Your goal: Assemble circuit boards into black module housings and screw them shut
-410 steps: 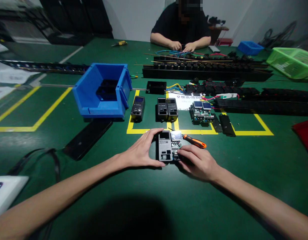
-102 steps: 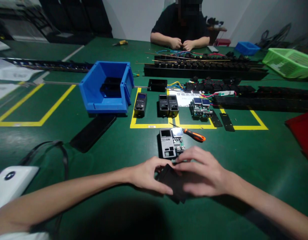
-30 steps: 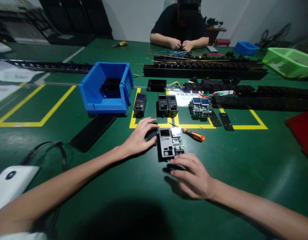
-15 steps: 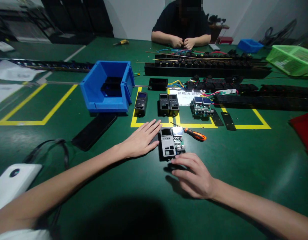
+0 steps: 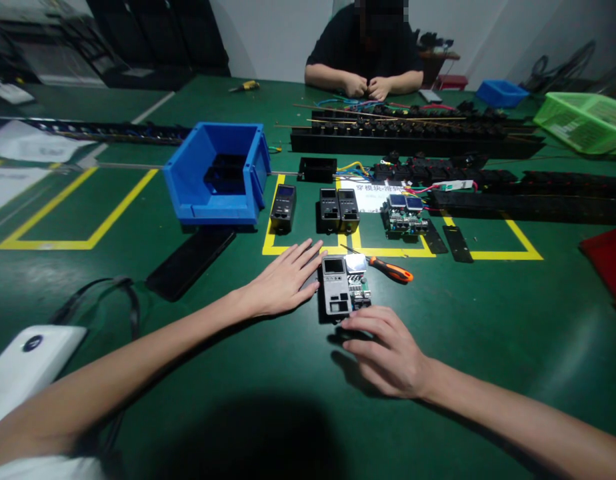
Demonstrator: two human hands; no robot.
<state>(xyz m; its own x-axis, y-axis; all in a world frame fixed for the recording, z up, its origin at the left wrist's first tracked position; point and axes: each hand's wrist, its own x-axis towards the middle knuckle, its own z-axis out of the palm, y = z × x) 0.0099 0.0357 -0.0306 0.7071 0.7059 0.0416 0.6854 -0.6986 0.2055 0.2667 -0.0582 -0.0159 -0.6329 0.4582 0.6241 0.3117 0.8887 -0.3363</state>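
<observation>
My left hand (image 5: 283, 280) lies flat and open on the green table, its fingers stretched out over a dark piece just left of a grey module housing (image 5: 334, 287). A circuit board with a small display (image 5: 359, 281) sits against the housing's right side. My right hand (image 5: 388, 350) rests on the table in front of the housing, fingers apart and lightly bent. Its fingertips are close to the housing's near edge, and I see nothing held in them. An orange-handled screwdriver (image 5: 392, 270) lies just right of the board.
A blue bin (image 5: 218, 175) with black parts stands at left. Black modules (image 5: 339, 208) and bare boards (image 5: 405, 217) sit inside yellow tape. Long black strips (image 5: 418, 140) cross the back. A person's hands (image 5: 368, 85) work opposite. A white device (image 5: 23, 363) lies near left.
Earlier both hands held a black part near me. My left hand then carried it beside the housing and flattened out over it; over the last half second neither hand has moved much.
</observation>
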